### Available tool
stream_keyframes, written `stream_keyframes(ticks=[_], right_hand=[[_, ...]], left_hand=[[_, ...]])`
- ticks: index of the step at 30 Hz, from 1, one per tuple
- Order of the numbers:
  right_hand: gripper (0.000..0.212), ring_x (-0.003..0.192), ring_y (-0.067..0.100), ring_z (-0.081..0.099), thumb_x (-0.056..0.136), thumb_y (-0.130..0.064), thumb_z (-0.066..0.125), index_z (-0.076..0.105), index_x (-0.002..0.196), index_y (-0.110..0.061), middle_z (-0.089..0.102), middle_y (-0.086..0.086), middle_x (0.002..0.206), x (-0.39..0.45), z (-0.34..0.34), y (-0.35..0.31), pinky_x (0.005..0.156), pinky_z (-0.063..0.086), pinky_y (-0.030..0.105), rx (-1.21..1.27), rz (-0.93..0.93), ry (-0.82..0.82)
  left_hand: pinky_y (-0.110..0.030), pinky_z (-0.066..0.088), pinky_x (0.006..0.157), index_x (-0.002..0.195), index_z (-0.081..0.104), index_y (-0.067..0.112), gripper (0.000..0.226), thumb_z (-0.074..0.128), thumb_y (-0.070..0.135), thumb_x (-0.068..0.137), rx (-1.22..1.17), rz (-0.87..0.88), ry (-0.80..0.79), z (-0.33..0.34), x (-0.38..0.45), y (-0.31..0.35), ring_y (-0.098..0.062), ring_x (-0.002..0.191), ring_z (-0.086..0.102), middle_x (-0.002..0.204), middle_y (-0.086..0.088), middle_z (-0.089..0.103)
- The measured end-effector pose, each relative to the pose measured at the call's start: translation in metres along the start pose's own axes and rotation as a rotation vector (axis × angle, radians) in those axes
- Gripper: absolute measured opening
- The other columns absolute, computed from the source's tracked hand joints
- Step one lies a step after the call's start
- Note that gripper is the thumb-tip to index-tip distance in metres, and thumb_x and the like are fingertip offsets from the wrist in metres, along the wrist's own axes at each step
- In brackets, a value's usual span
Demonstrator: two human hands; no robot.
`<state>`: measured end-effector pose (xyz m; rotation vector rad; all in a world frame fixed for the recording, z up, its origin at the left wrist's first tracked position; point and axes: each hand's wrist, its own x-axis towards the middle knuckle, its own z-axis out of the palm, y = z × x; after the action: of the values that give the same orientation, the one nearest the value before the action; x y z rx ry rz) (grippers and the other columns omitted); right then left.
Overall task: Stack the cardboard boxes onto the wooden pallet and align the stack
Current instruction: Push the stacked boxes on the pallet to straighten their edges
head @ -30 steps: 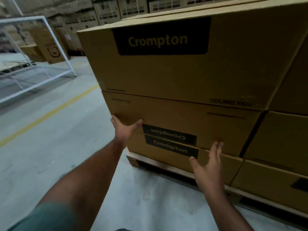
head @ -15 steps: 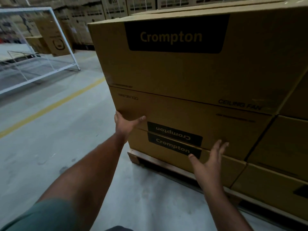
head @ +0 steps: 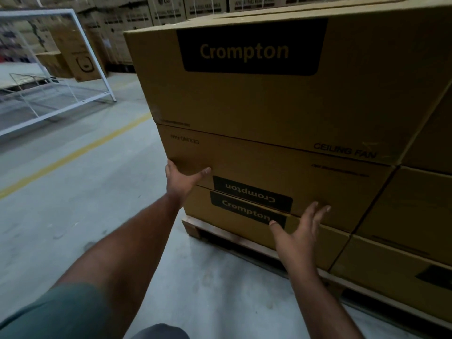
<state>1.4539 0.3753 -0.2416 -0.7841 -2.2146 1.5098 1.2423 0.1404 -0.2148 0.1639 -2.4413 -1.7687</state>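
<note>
Hands (head: 182,181) (head: 299,237) open against middle box (head: 281,172); pallet (head: 193,227) beneath

Left hand (head: 182,179) flat on middle box (head: 281,172) corner, right hand (head: 299,237) open beside stack, pallet (head: 193,227) below.

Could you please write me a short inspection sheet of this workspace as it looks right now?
Surface: grey concrete floor with a yellow line.
Job's things: three Crompton boxes stacked at the corner of the wooden pallet; top box, middle box label upside down, bottom box.
Clutter: nothing seen.
Hands: left hand open at the middle box's left corner; right hand open before the lower boxes, contact unclear.
Cables: nothing seen.
Surroundings: white metal frame, more stacked cartons behind.
</note>
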Motion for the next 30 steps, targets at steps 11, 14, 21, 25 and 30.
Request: stream_keyframes(ticks=[11, 14, 21, 25, 30], right_hand=[[0.077, 0.152, 0.015, 0.030, 0.091, -0.012, 0.071, 0.037, 0.159, -0.026, 0.031, -0.007, 0.167, -0.019, -0.010, 0.005, 0.113, 0.032, 0.031, 0.123, -0.095, 0.345], [0.063, 0.142, 0.018, 0.042, 0.091, -0.010, 0.067, 0.048, 0.149, -0.026, 0.047, -0.003, 0.151, -0.010, -0.040, 0.031, 0.110, 0.041, 0.041, 0.125, -0.027, 0.460], [0.063, 0.136, 0.022, 0.049, 0.093, -0.004, 0.059, 0.046, 0.152, -0.025, 0.042, -0.005, 0.152, 0.005, -0.090, 0.071, 0.107, 0.051, 0.049, 0.038, 0.034, 0.522], [0.074, 0.149, 0.021, 0.033, 0.092, -0.006, 0.064, 0.037, 0.159, -0.023, 0.035, -0.002, 0.161, 0.000, -0.088, 0.080, 0.117, 0.039, 0.037, -0.259, 0.011, 0.427], [0.065, 0.150, 0.014, 0.031, 0.091, -0.002, 0.061, 0.048, 0.153, -0.018, 0.042, -0.005, 0.159, -0.005, -0.097, 0.087, 0.119, 0.037, 0.034, -0.272, -0.062, 0.398]], left_hand=[[-0.047, 0.012, 0.127, 0.161, -0.020, 0.022, 0.142, 0.074, 0.076, 0.070, 0.203, -0.076, -0.199, 0.076, -0.084, -0.022, -0.029, 0.158, -0.003, 0.169, 0.001, -0.026], [-0.043, 0.013, 0.127, 0.162, -0.019, 0.018, 0.137, 0.068, 0.075, 0.074, 0.273, 0.045, -0.293, 0.130, -0.147, -0.027, -0.027, 0.158, -0.010, 0.165, 0.000, -0.036], [-0.044, 0.006, 0.129, 0.162, -0.019, 0.022, 0.124, 0.079, 0.042, 0.088, 0.446, 0.307, -0.438, 0.202, -0.246, -0.012, -0.028, 0.155, -0.025, 0.158, 0.000, -0.048], [-0.049, 0.009, 0.129, 0.159, -0.025, 0.026, 0.128, 0.081, 0.034, 0.088, 0.617, 0.500, -0.488, 0.212, -0.257, -0.014, -0.032, 0.154, -0.028, 0.157, -0.007, -0.049], [-0.050, 0.006, 0.127, 0.161, -0.021, 0.020, 0.125, 0.079, 0.031, 0.088, 0.699, 0.634, -0.491, 0.216, -0.259, -0.018, -0.034, 0.155, -0.025, 0.163, -0.010, -0.040]])
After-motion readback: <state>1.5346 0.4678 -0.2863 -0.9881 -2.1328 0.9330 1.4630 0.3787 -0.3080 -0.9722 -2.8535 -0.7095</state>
